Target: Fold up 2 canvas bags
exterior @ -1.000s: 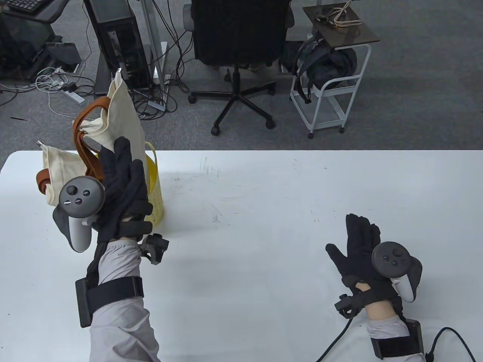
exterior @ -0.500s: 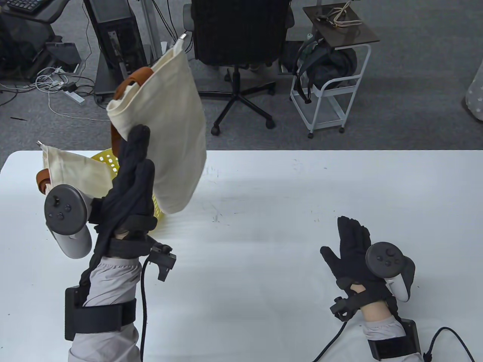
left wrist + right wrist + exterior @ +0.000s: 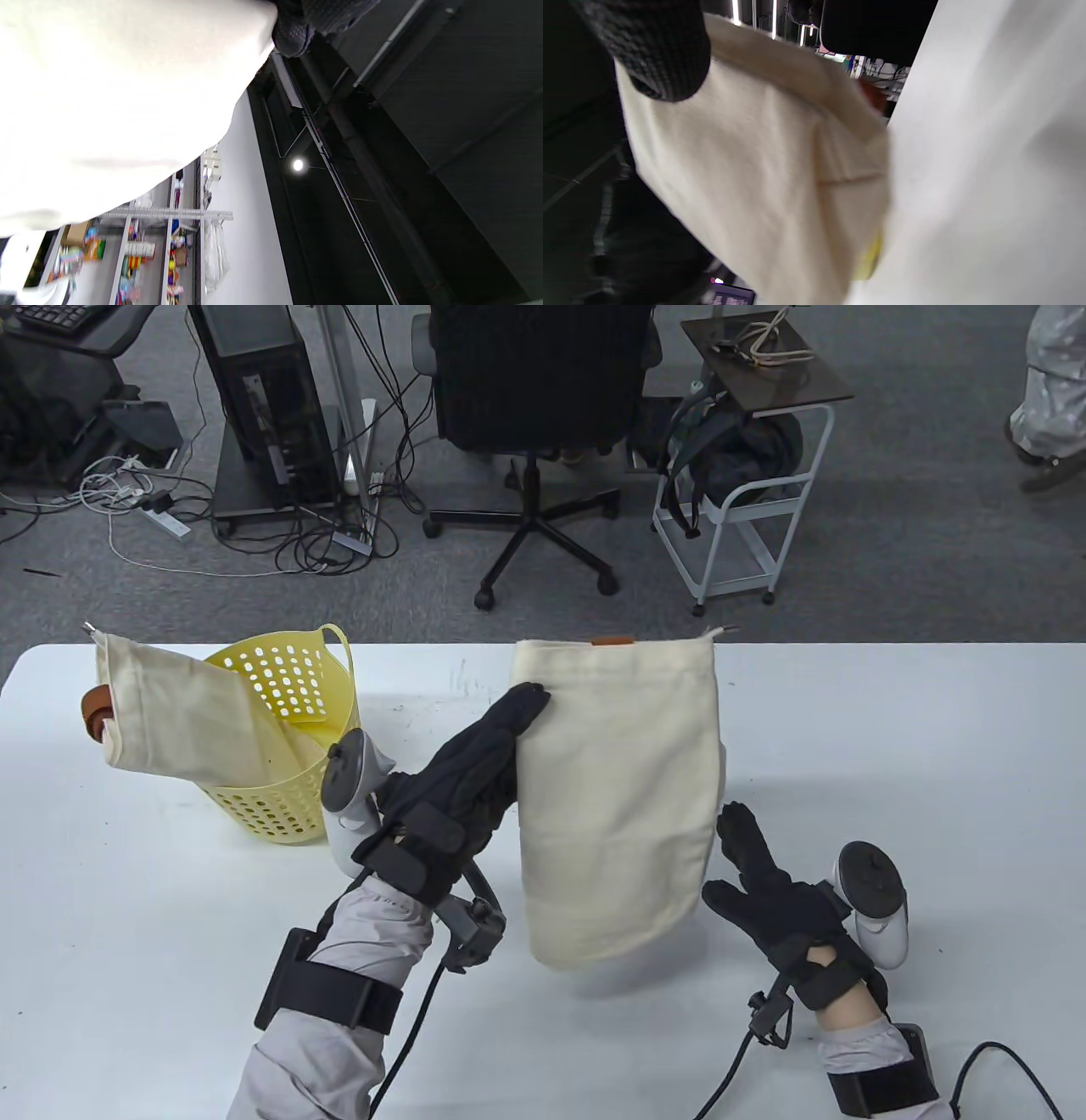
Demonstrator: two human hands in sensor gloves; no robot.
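Observation:
A cream canvas bag [image 3: 615, 789] hangs above the middle of the white table [image 3: 891, 729], held up by my left hand [image 3: 488, 755], which grips its left edge. It fills the left wrist view [image 3: 118, 97] and shows in the right wrist view [image 3: 763, 169]. My right hand [image 3: 755, 857] is open beside the bag's lower right edge, fingertips close to or touching the cloth. A second cream bag [image 3: 187, 725] with a brown leather handle [image 3: 95, 712] lies half in the yellow basket [image 3: 288, 780] at the left.
The yellow perforated basket stands at the table's far left. Beyond the table's far edge stand an office chair [image 3: 534, 407], a white cart [image 3: 738, 500] and a computer tower [image 3: 263, 398] on grey carpet. Cables trail from both wrists.
My left hand has carried the bag out of the basket, rightward and down to the table's middle. My right hand has moved up-left toward the bag's lower right edge.

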